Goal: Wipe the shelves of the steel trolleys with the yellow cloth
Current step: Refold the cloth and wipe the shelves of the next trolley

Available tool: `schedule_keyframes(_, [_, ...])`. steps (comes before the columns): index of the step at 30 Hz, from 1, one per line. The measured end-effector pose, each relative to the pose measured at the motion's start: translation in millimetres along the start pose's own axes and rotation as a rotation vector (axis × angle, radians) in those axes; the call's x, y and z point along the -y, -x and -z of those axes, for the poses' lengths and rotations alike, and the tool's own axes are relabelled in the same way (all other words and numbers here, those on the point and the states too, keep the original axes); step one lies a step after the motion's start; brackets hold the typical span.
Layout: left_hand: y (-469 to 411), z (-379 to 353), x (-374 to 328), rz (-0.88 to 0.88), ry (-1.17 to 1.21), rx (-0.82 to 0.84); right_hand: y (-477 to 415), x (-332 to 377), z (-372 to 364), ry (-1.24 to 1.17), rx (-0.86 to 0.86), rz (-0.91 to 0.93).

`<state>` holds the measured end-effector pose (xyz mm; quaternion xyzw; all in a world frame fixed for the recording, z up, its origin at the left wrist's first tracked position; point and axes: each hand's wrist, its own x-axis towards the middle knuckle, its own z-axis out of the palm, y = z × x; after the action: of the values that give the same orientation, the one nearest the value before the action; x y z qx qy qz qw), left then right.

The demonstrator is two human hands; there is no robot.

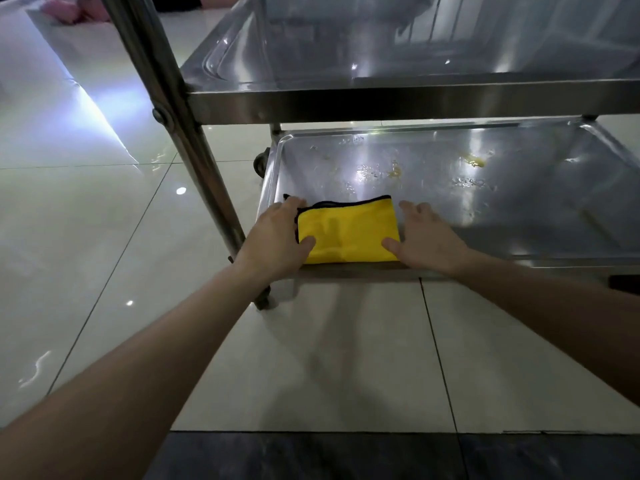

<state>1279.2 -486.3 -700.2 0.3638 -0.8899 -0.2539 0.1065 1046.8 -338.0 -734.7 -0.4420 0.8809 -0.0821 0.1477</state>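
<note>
Both hands open: L hand (277, 235), R hand (427, 237) touch yellow cloth (348, 233).

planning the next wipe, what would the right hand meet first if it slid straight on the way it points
Past the right hand lies bare lower shelf, then likely the yellowish smear; depth unclear.

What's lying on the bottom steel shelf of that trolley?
A folded yellow cloth with black edging, the left hand and right hand touching its ends; yellowish smears and droplets farther back. Whatever lies under the cloth is covered.
</note>
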Motion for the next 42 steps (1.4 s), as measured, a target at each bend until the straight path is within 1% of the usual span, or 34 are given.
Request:
schedule_keyframes(1, [3.6,3.5,6.2,0.012,0.006,0.032,3.8,0.6,-5.7,0.032,-0.053,0.058])
schedule_keyframes(2, [8.4,8.3,13.5,0.048,0.012,0.098,6.8,4.3,-9.6,0.040,-0.104,0.118])
schedule_keyframes(3, [13.9,12.8,22.2,0.098,0.023,0.199,9.3,10.0,-12.3,0.037,-0.137,0.174])
schedule_keyframes(5, [24.6,20.1,43.4,0.198,0.013,0.403,9.0,25.5,-18.8,0.033,-0.149,0.254])
schedule_keyframes(6, [29.4,23.4,55.0,0.263,-0.017,0.469,6.5,34.1,-23.7,0.038,-0.135,0.267])
schedule_keyframes(7, [33.4,27.5,64.9,0.342,-0.054,0.484,2.1,42.7,-29.0,0.047,-0.115,0.263])
schedule_keyframes(8, [37.0,32.8,72.5,0.425,-0.089,0.455,-3.8,50.5,-35.1,0.058,-0.097,0.245])
schedule_keyframes(9, [39.1,38.0,78.6,0.498,-0.118,0.388,-10.9,56.6,-41.8,0.074,-0.092,0.222])
schedule_keyframes(10, [39.2,42.3,83.2,0.541,-0.116,0.288,-18.6,61.0,-49.4,0.097,-0.103,0.196])
schedule_keyframes(11, [37.4,45.8,85.4,0.534,-0.046,0.166,-24.8,63.2,-57.6,0.113,-0.118,0.161])
schedule_keyframes(13, [29.6,50.6,79.6,0.404,0.250,-0.089,-31.8,63.1,-76.4,0.105,-0.114,0.072])
schedule_keyframes(14, [24.1,51.7,72.6,0.332,0.419,-0.186,-33.0,62.3,-87.5,0.103,-0.099,0.036])
schedule_keyframes(16, [12.2,51.2,57.2,0.236,0.694,-0.298,-33.6,66.4,-106.6,0.130,-0.092,0.000])
schedule_keyframes(17, [6.7,49.7,50.5,0.227,0.781,-0.323,-34.6,73.8,-113.4,0.138,-0.090,-0.002])
schedule_keyframes(18, [2.3,47.7,46.4,0.239,0.820,-0.348,-35.4,84.0,-118.4,0.134,-0.082,0.010])
schedule_keyframes(21, [-2.1,40.3,45.1,0.299,0.815,-0.402,-40.3,115.6,-130.7,0.122,-0.054,0.091])
schedule_keyframes(24, [-0.6,36.9,51.9,0.298,0.786,-0.405,-57.1,128.7,-136.9,0.143,-0.074,0.153])
schedule_keyframes(27, [-0.5,37.4,54.7,0.270,0.793,-0.411,-107.0,136.6,-122.9,0.125,-0.098,0.091])
schedule_keyframes(30, [-0.8,35.4,53.2,0.265,0.786,-0.423,-167.7,156.1,-100.0,0.122,-0.017,-0.011])
schedule_keyframes(33, [-3.3,34.1,53.5,0.255,0.785,-0.445,-190.0,172.9,-97.0,0.129,0.008,-0.050])
schedule_keyframes(35, [-3.7,33.5,54.1,0.248,0.782,-0.438,-180.2,173.1,-99.9,0.129,0.011,-0.042])
schedule_keyframes(37, [-4.0,34.9,52.7,0.259,0.782,-0.438,-159.9,171.0,-107.2,0.131,0.011,0.003])
schedule_keyframes(42, [-0.8,37.9,44.1,0.310,0.816,-0.427,-66.9,157.3,-140.3,0.119,-0.038,0.148])
